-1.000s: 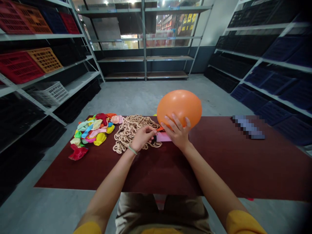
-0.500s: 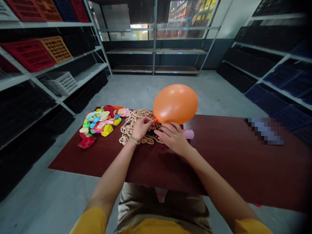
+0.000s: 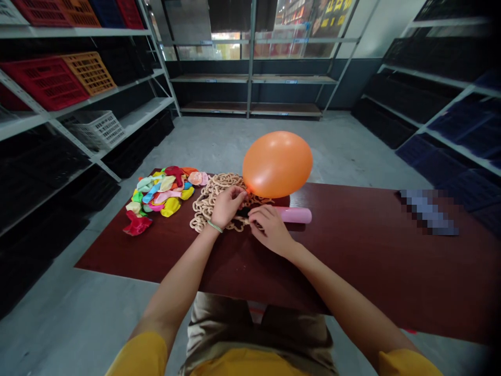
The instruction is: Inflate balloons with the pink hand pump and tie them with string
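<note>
Your left hand (image 3: 229, 207) is clenched at the neck of the inflated orange latex balloon (image 3: 277, 164), above the dark red desk (image 3: 364, 256). Your right hand (image 3: 270, 228) is curled beside the pink cylindrical pump (image 3: 293, 214), its grip unclear, near a pile of tan knotted cord (image 3: 211, 203).

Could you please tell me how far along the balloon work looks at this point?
One orange balloon already looks inflated. In hand is its neck: the left hand and right hand are both there, beside the dark end of a pink pump. What seems left is the heap of flat coloured balloons.
</note>
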`<state>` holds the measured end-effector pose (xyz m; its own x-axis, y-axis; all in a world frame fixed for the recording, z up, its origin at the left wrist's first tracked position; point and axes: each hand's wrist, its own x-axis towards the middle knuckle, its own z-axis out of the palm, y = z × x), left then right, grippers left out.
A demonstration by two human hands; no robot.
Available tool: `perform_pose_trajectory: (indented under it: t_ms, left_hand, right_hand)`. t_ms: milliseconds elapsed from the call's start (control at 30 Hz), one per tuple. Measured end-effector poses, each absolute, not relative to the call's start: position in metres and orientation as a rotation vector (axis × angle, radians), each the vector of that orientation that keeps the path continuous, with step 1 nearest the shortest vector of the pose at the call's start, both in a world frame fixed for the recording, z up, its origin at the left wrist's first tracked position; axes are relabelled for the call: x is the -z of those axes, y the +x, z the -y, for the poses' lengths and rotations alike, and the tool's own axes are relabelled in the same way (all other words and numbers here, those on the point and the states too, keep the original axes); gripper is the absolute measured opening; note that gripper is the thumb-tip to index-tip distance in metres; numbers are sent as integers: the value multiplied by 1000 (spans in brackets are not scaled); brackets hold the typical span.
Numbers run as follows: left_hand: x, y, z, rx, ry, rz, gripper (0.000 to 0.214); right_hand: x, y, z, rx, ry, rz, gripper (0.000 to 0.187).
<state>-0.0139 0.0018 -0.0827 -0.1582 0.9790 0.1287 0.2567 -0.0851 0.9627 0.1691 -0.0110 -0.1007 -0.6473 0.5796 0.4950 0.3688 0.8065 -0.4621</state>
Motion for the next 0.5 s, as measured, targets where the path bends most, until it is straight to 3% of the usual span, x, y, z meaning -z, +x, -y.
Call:
perform_pose_trajectory:
  t_ms: [200, 500]
  left_hand:
    - [86, -9, -2, -1304, 1364, -1436, 23]
    - [90, -2, 0, -1309, 1367, -1298, 26]
  right_hand:
    - [100, 181, 1, -1101, -811, 1813, 10]
    - [48, 196, -18, -1009, -898, 1597, 23]
